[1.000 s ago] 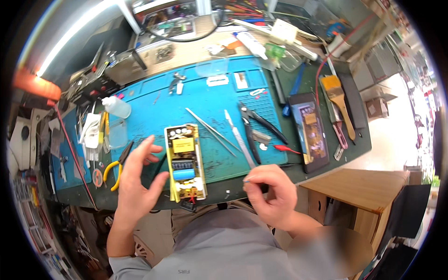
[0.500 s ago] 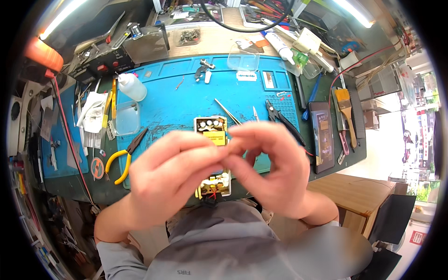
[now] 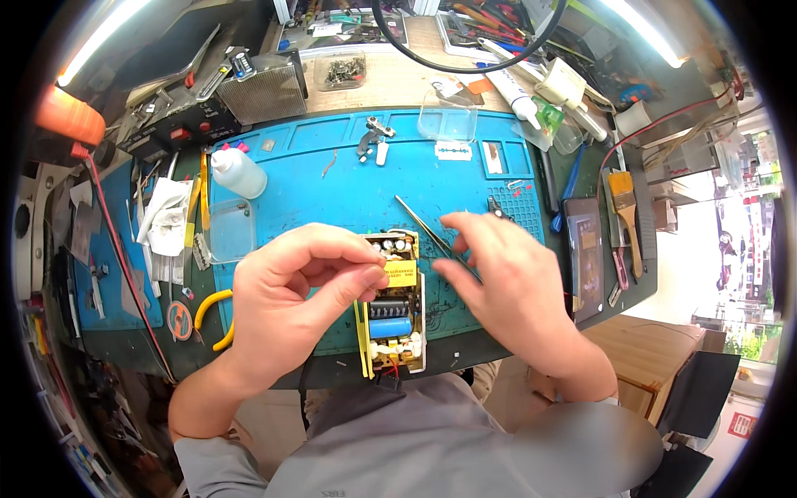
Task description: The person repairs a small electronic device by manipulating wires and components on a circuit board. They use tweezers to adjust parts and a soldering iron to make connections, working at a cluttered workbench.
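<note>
Your mat (image 3: 299, 187) looks matt, rubbery, scuffed; glossy plastic wraps the capacitor (image 3: 388, 327); the tweezers (image 3: 422, 222) look like bright metal; your bottle (image 3: 238, 174) is smooth, translucent plastic; the tablet (image 3: 584, 257) is glossy; your shirt (image 3: 390, 452) is matt cloth; the cabinet (image 3: 652, 347), smooth wood.

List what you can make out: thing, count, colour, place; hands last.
mats: 2, blue, larger central, smaller left
circuit board: 1, yellow, blue and black parts, front of larger mat
tweezers: 1, metallic, centre of larger mat
squeeze bottle: 1, whitish, larger mat's left back
trays: 2, clear, larger mat's left and back
blade: 1, silvery, larger mat's back
pliers: 1, yellow handles, left front, partly hidden
screen device: 1, dark, right of mats
brush: 1, yellow bristles, far right
tube: 1, white, back right
loose tools: not countable, mixed colours, back
left hand: 1, bare, by the circuit board, pinched; anything held too small to tell
right hand: 1, bare, by the tweezers, fingers apart
</note>
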`<state>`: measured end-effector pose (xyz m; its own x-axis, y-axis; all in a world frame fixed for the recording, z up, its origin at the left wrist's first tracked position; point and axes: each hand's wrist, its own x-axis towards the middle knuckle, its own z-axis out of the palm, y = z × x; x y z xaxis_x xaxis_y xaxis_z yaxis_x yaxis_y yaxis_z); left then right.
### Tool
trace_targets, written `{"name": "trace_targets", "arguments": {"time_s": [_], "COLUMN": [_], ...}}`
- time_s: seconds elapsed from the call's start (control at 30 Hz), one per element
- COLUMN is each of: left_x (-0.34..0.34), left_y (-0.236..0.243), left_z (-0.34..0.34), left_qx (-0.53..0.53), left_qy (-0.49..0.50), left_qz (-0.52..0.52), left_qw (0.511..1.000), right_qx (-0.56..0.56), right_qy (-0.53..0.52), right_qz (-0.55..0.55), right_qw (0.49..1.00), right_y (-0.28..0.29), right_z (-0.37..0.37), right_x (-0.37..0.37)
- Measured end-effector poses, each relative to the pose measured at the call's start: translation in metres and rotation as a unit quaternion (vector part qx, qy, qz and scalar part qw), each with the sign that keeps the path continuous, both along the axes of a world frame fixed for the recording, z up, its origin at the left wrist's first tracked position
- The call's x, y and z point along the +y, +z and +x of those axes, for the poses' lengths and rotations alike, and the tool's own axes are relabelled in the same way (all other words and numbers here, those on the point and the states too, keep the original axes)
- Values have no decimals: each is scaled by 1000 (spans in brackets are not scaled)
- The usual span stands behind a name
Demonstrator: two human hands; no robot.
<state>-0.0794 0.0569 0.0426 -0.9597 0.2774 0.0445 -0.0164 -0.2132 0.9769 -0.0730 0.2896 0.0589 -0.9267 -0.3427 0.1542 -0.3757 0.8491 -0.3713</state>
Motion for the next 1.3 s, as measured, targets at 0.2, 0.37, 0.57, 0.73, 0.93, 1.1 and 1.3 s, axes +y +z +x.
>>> {"name": "trace_targets", "arguments": {"time_s": [0.2, 0.37, 0.57, 0.73, 0.93, 1.1, 1.3], "left_x": [-4, -6, -3, -2, -2, -5, -4], "left_y": [4, -3, -1, -3, -2, -2, -3], "left_z": [-7, -10, -10, -9, -9, -7, -10], "left_qx": [-161, -209, -226, -229, -226, -221, -205], "left_qy": [-32, -10, -4, -6, -10, -13, -6], "left_qz": [17, 33, 35, 38, 44, 37, 11], "left_qw": [986, 977, 973, 973, 973, 974, 979], "right_qx": [8, -35, -130, -202, -266, -312, -309], "right_qy": [-9, -67, -82, 15, 9, -13, -10], "right_qz": [16, -186, -498, -558, -610, -616, -628], "right_qw": [1000, 980, 853, 805, 746, 723, 714], "right_y": [-18, -1, -8, -8, -8, -9, -13], "right_z": [-5, -22, -20, -20, -20, -17, -16], "right_x": [2, 1, -1, 6, 6, 2, 2]}}
